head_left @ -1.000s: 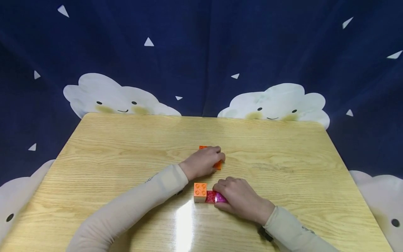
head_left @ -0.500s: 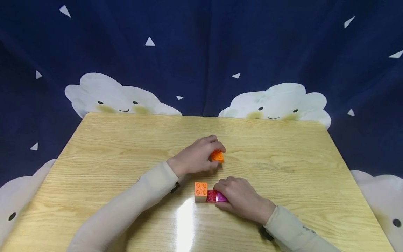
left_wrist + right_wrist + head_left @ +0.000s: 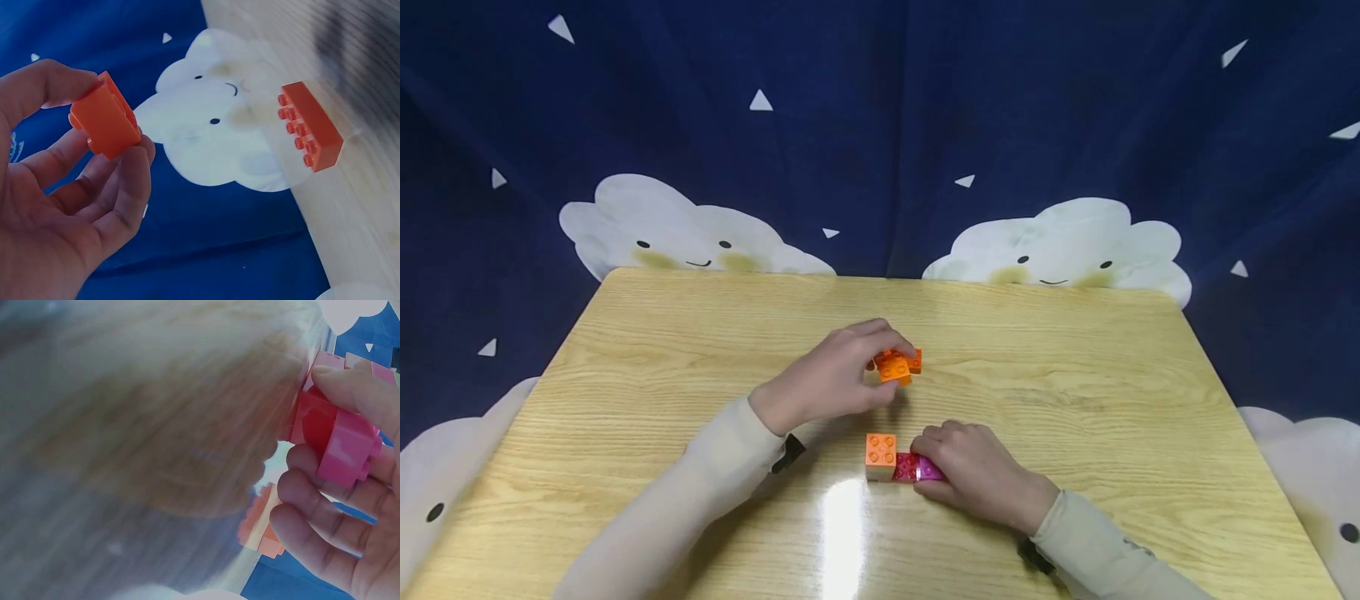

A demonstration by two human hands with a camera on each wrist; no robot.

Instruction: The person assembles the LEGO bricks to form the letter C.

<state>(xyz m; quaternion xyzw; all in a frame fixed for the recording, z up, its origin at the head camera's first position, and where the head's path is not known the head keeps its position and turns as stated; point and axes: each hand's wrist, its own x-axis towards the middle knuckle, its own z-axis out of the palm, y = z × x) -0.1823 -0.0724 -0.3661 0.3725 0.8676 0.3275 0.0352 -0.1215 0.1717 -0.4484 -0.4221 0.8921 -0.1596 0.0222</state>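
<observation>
My left hand pinches a small orange toy brick between thumb and fingers, held up off the table. Beyond it a longer orange brick lies on the wood; in the head view the hand partly covers it. My right hand grips a magenta brick at the right end of a low build near the middle of the table. Beside the magenta brick a red brick shows its studs. At the build's left end stands a taller stack topped by a light orange brick.
The wooden table reaches back to a dark blue curtain printed with clouds and white triangles. A bright reflection lies on the wood in front of the build.
My left hand has lifted the small orange brick and drawn it to the left, leaving the longer orange brick behind on the table. The right hand stays on the build.
</observation>
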